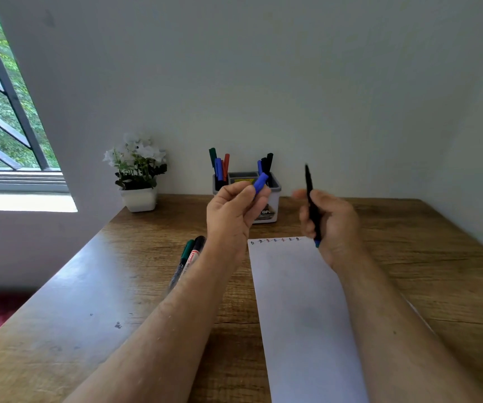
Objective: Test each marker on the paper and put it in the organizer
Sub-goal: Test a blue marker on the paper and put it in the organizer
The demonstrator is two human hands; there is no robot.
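We hold an uncapped marker and its cap above the paper.

Our forearm hides the ends of two markers (189,258) lying beside the paper (301,301), whose far edge bears small scribbles. Our right hand (331,225) grips the blurred black marker (311,199); our left hand (234,216) pinches its blue cap (261,183), covering the organizer (273,196) label except "OP".

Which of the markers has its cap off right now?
The black-bodied marker gripped in the right hand. Its blue cap is pinched in the left hand; the other markers all appear capped.
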